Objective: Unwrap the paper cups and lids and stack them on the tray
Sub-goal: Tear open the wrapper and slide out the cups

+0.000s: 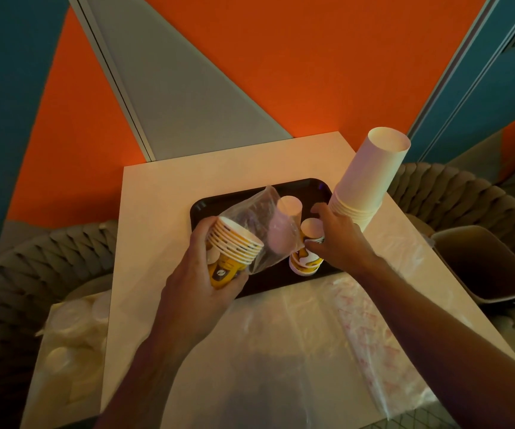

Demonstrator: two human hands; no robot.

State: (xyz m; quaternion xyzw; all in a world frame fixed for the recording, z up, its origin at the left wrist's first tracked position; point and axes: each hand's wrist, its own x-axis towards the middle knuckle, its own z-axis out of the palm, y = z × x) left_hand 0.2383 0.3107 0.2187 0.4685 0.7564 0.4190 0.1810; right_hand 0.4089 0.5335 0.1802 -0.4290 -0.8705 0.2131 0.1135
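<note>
The left hand [206,274] grips a nested stack of yellow cups [234,252], fingers curled round it, held tilted above the near left edge of the black tray [200,209]. A clear plastic wrapper [259,224] hangs loose off the rims of that stack. The right hand [333,239] has its fingers closed on a second stack of yellow cups [307,261] standing upside down on the tray. A tall stack of white cups [370,178] (also upside down) stands at the tray's right end. Empty plastic sheeting [312,335] lies across the near part of the desk [157,196].
</note>
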